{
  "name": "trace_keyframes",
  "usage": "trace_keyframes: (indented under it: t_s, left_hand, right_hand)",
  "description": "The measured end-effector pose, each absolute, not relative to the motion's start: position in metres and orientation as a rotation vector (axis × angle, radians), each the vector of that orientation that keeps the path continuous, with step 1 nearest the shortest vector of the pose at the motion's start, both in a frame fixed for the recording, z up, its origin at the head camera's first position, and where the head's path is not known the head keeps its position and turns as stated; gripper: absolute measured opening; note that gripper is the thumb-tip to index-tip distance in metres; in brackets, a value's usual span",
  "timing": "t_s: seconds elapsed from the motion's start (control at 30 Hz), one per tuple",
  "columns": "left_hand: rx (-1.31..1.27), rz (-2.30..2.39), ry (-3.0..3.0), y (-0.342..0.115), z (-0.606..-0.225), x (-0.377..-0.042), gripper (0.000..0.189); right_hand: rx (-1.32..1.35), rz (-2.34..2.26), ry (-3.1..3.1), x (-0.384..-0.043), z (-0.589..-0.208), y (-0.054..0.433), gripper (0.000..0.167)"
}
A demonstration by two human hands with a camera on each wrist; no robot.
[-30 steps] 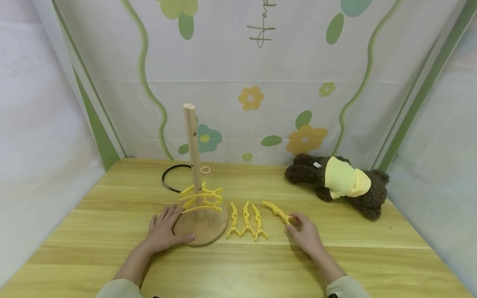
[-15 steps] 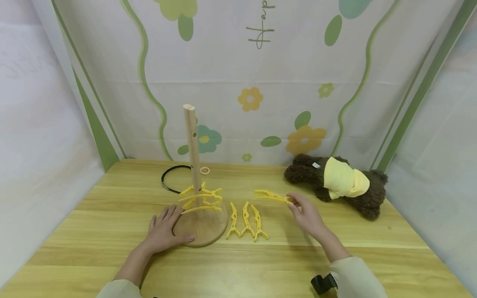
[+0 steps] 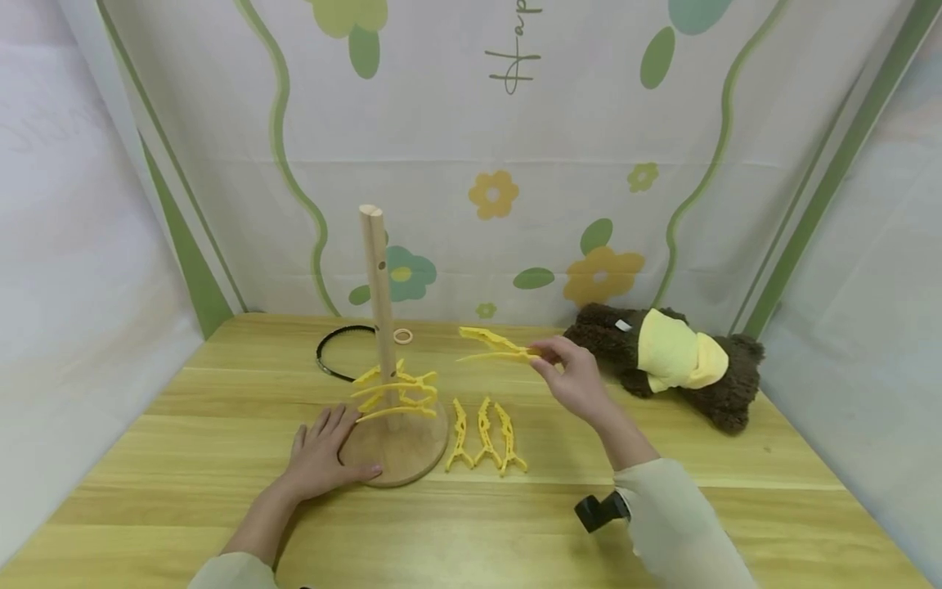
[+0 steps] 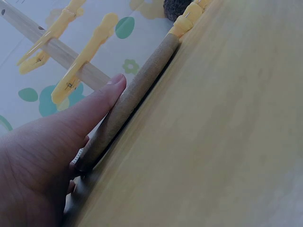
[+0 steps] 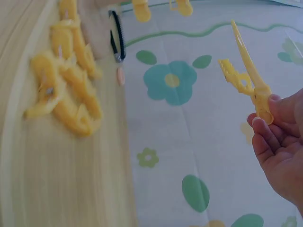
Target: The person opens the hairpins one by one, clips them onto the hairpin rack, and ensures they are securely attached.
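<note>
Right hand [image 3: 577, 380] pinching 1 yellow clip [image 3: 496, 343], prongs apart, up above the surface [image 3: 530, 532] | left hand [image 3: 324, 458] spread wide, thumb on the round base [image 3: 408, 458] | 2 clips [image 4: 94, 40] on the post [image 3: 376, 270] | 3 loose clips [image 3: 485, 433] lying between

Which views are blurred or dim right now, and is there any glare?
Head: bright and mostly crisp, with mild sheen on the pale wooden tabletop. Right wrist: the long yellow plastic clips on it are smeared, while the two-pronged yellow plastic clip in the bare right hand looks sharper. Left wrist: dimmer, the bare left hand shaded.
</note>
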State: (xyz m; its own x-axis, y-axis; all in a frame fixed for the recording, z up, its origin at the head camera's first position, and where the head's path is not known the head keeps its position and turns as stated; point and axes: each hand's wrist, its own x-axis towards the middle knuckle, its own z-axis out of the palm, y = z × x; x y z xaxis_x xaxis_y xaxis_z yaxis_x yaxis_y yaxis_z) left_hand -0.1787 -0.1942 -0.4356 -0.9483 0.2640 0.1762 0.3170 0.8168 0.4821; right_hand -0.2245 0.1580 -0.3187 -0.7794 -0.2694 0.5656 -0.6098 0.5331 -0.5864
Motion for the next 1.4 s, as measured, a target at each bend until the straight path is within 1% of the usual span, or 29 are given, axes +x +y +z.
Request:
trace_keyframes:
  t_s: [0.3, 0.53, 0.87, 1.0, 1.1, 1.23, 1.4]
  left_hand:
    - [-0.438, -0.793, -2.903, -0.199, -0.435, -0.175, 0.093]
    - [-0.453, -0.814, -2.898, -0.197, -0.438, -0.173, 0.092]
    - [-0.463, -0.815, -2.885, -0.193, -0.433, -0.177, 0.092]
    - [-0.462, -0.811, -2.895, -0.194, -0.435, -0.178, 0.093]
    - [-0.465, -0.818, -2.898, -0.194, -0.435, -0.178, 0.093]
    - [-0.468, -0.825, -2.887, -0.193, -0.433, -0.177, 0.091]
    - [-0.465, -0.817, -2.895, -0.192, -0.432, -0.177, 0.091]
  right_hand:
    - [0.859, 1.257, -2.278, -0.231, -0.315, 0.105, 0.016]
    - [0.952, 1.322, -2.253, -0.232, -0.321, 0.079, 0.014]
    - [0.969, 1.424, -2.28, -0.235, -0.32, 0.06, 0.015]
    - [0.964, 1.431, -2.304, -0.219, -0.304, 0.053, 0.014]
    - [0.968, 1.403, -2.336, -0.218, -0.304, 0.05, 0.015]
    - [0.997, 1.37, -2.38, -0.232, -0.317, 0.05, 0.018]
    - [1.031, 1.357, -2.406, -0.232, -0.316, 0.05, 0.02]
